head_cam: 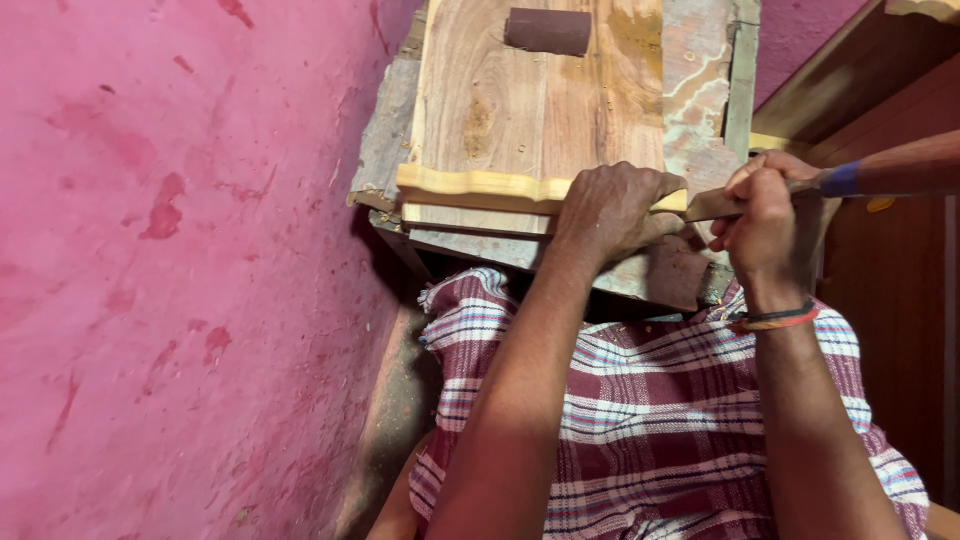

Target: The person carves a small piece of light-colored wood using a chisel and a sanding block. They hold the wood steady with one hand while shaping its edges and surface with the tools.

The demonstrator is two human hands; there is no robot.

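My left hand (610, 208) presses down on a pale yellow wooden strip with a wavy edge (470, 185), which lies across the near edge of a wooden board (530, 100). My right hand (765, 215) grips the reddish wooden handle of a chisel-like tool (900, 175). The tool's flat metal blade (715, 205) points left and meets the right end of the strip, just beside my left fingers. A coloured thread band sits on my right wrist.
A dark brown roll, like rolled sandpaper (547, 30), lies at the far end of the board. A pink painted wall (180, 260) fills the left. Dark wooden panels (890, 270) stand on the right. A maroon and white checked cloth (650, 410) covers my lap.
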